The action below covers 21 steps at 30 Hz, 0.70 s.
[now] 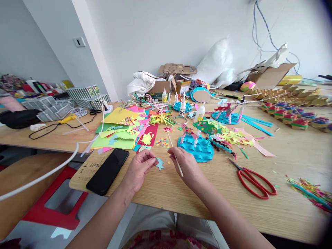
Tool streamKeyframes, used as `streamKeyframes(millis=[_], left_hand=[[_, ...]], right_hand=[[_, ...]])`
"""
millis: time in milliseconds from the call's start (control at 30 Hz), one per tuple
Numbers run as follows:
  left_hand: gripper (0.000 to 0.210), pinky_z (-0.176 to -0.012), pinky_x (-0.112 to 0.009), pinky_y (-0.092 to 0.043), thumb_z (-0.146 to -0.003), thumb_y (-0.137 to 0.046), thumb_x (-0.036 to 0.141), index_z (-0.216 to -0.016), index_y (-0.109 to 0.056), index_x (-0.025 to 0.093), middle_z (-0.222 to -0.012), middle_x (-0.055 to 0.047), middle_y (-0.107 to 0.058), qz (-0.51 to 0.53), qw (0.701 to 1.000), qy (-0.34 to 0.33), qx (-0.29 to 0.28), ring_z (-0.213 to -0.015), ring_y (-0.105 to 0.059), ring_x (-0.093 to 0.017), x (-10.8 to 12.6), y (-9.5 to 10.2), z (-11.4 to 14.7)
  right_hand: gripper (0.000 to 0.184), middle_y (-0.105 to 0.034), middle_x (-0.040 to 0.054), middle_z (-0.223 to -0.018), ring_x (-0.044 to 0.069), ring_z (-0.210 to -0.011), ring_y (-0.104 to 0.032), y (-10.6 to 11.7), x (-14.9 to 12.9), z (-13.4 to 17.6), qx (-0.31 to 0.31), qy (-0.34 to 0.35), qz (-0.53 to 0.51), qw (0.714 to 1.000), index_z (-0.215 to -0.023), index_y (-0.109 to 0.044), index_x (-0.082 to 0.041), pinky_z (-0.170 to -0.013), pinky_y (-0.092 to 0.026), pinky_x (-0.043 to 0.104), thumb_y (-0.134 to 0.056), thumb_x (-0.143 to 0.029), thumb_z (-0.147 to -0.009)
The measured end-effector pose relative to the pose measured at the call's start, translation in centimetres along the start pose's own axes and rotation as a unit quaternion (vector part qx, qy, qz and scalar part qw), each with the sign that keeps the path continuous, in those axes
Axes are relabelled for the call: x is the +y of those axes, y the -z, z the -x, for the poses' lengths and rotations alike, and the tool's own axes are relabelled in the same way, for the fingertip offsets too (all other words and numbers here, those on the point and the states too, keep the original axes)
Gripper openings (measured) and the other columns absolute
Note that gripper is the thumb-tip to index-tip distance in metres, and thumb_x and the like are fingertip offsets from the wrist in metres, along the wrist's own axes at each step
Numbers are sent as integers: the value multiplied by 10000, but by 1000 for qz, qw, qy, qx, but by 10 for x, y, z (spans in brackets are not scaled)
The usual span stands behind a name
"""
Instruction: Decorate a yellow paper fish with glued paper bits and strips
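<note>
Between the thumb and forefinger of my left hand is the edge of a small light-blue paper cutout with pointed edges. My right hand is closed around a thin wooden stick, its far end near small pink and green paper bits. Round paper dots lie just beyond the cutout. Close to my right hand stands a round blue base of wavy paper, with a spotted pink paper fish raised on twisted supports.
Red-handled scissors lie at right, a black phone at left. Coloured paper sheets are piled behind my left hand. White glue bottles stand farther back. A white cable arcs across the left side.
</note>
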State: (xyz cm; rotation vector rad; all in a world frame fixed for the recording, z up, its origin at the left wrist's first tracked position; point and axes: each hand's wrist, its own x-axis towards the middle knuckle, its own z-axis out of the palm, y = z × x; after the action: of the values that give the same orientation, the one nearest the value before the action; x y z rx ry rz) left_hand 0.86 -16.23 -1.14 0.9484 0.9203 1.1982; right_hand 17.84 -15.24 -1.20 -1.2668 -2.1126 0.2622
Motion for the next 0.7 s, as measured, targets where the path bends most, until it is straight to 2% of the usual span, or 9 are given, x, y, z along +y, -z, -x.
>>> streamKeyframes(millis=[200,433,600,700], left_hand=[[106,-691,-216,-426,-691,-620,203,-731,-528,168,-690,36,-540,-110,992,-58,-21,-683,-526,-93,0,-11,3],[100,-607,-198,-395,-735,-578,212,-748,-481,189,-694,36,-513,-242,957,-157,-32,-652,-510,-100,0,-26,7],[113,-617,-201,-398,-727,-592,223,-731,-484,191,-688,31,-509,-283,945,-163,-20,-655,-514,-106,-4,-31,7],[106,-636,-208,-411,-716,-605,240,-736,-513,190,-698,24,-534,-279,948,-148,-26,-675,-530,-117,-6,-32,6]], right_hand=[[111,-626,45,-768,149,-682,-584,16,-15,6,47,1,-33,998,-823,-547,-169,-594,-421,221,-495,-85,-773],[97,-635,17,-710,135,-639,-590,17,-28,20,85,8,-70,994,-780,-539,-192,-575,-425,211,-491,-107,-787],[104,-607,14,-669,134,-609,-567,16,-27,23,96,5,-55,994,-726,-525,-188,-550,-415,211,-489,-106,-779],[113,-595,11,-662,131,-599,-553,17,-24,25,98,2,-50,994,-726,-517,-191,-548,-412,212,-467,-107,-783]])
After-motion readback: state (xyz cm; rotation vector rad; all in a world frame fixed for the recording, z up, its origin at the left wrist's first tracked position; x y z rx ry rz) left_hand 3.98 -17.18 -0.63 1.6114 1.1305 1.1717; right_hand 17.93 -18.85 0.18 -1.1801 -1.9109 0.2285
